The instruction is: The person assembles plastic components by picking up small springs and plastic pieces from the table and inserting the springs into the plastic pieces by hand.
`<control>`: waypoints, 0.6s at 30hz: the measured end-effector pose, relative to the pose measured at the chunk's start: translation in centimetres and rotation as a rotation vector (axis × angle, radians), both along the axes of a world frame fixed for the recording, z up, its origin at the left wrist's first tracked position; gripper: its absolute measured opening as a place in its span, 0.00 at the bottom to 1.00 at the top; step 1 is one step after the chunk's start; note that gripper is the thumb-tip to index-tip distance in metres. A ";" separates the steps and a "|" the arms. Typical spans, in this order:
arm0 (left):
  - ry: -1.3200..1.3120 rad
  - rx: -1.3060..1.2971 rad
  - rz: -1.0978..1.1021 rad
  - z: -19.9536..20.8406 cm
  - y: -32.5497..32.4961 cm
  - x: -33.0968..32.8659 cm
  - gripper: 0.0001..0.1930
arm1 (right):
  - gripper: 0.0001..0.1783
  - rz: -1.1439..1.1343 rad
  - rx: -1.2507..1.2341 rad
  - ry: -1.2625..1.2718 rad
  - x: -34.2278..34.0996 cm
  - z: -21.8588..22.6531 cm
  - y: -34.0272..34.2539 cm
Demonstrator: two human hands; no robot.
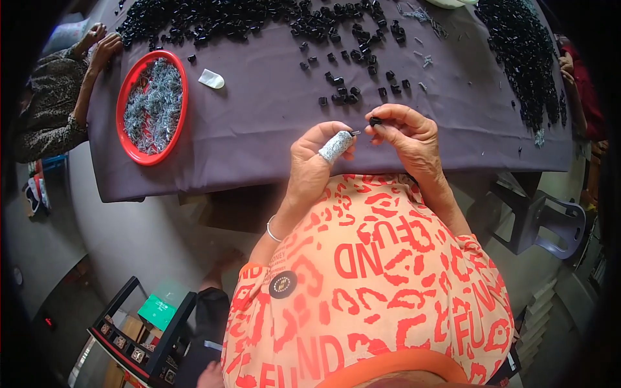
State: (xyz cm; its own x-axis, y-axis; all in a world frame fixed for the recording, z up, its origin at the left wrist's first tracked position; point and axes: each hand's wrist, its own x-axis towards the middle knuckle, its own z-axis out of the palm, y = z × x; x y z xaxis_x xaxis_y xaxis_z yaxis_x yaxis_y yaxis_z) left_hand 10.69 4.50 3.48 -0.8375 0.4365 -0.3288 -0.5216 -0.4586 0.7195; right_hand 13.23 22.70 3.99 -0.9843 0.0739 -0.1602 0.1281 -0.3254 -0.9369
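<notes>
My left hand (317, 152) is held over the near edge of the purple-covered table (259, 129). Its thumb wears a grey fabric wrap, and it pinches a tiny metal pin (354, 132) at the fingertips. My right hand (407, 136) is close beside it, pinching a small black plastic piece (375, 121). The pin's tip points at the black piece, almost touching it. A few loose black pieces (343, 96) lie on the cloth just beyond my hands.
A red round tray (127, 97) full of small metal pins sits at the left. Heaps of black pieces (213, 16) run along the far edge and down the right (524, 58). Another person's hands (100, 45) rest at the far left corner. A grey chair (550, 223) stands right.
</notes>
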 end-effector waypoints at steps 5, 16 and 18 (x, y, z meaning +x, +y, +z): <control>0.011 -0.026 -0.010 0.3 0.2 0.3 0.07 | 0.12 0.014 -0.086 -0.053 0.3 -0.1 -0.1; 0.013 -0.097 0.022 -0.1 0.3 0.6 0.08 | 0.10 0.075 0.651 0.176 0.5 -0.6 0.4; 0.017 -0.102 0.023 -0.2 0.4 0.7 0.08 | 0.11 0.073 0.663 0.174 0.6 -0.8 0.3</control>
